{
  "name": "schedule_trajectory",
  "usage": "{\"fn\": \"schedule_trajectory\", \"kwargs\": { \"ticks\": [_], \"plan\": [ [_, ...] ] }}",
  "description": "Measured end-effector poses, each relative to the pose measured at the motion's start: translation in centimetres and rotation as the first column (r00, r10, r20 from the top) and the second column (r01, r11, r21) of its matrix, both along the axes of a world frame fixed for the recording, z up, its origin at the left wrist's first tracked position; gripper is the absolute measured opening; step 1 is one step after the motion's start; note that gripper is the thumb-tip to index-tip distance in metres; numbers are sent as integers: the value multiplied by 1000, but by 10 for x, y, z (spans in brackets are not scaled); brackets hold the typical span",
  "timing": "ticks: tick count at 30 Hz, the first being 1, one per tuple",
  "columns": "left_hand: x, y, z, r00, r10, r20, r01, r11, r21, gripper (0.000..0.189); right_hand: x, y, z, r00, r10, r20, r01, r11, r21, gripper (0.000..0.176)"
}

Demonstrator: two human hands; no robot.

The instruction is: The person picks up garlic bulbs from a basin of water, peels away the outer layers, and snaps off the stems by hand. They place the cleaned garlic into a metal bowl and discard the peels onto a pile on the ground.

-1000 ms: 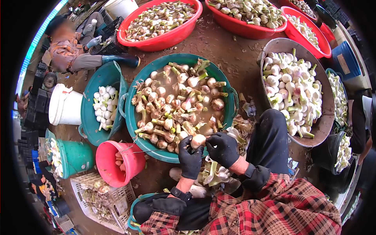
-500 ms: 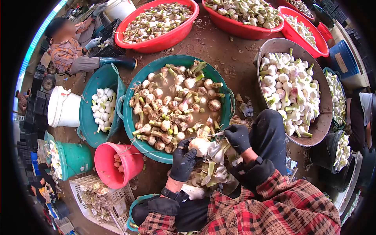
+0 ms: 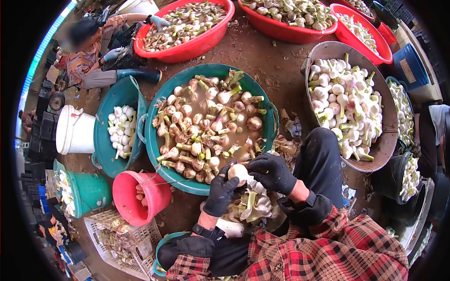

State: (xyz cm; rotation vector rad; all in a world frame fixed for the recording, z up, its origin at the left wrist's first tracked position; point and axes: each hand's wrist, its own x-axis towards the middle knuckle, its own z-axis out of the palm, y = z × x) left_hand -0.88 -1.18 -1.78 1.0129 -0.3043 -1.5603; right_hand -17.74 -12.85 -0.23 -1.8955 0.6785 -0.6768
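My left hand [image 3: 221, 191], in a black glove, is closed around a pale garlic bulb [image 3: 238, 174] at the front edge of the green tub [image 3: 182, 185]. From the right, my right hand [image 3: 273, 173], also gloved, has its bent fingers close together beside that bulb, at the loose skins; what lies between them is too small to name. White peeled skins [image 3: 253, 204] hang in a heap below both hands. Many bulbs with cut stems [image 3: 197, 149] float in the brown water of the tub.
A metal basin [image 3: 384, 157] of white garlic stands at right. Red tubs [image 3: 201, 50] of garlic line the back. At left are a green basket [image 3: 104, 143], white bucket [image 3: 77, 131], pink bucket [image 3: 123, 196] and crate [image 3: 101, 239]. A co-worker [image 3: 84, 61] sits at upper left.
The skins held up between my hands have dropped lower, and my right hand has shifted left and turned palm down. The co-worker now reaches an arm into the red tub.
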Motion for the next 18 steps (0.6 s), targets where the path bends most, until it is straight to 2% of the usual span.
{"fn": "schedule_trajectory", "kwargs": {
  "ticks": [1,4,12,14,17,18],
  "plan": [
    [-2,0,1,989,-45,138,42,999,28,53,0,1,-2,1000,-2,-24,2,1000,-21,22],
    [-5,-1,4,978,-60,201,44,995,87,51,0,6,-2,997,-34,-69,29,997,-72,21],
    [-6,2,2,961,-95,261,59,988,143,46,7,16,-3,993,-101,-68,82,968,-237,17],
    [-6,2,7,952,-117,283,77,986,149,47,7,18,-3,980,-118,-163,67,956,-286,15],
    [-3,1,8,908,-185,377,162,982,93,52,6,20,-9,978,-137,-160,102,973,-208,12],
    [-3,1,7,861,-211,463,206,977,62,56,6,20,-12,977,-137,-161,102,973,-207,12]
  ]
}}
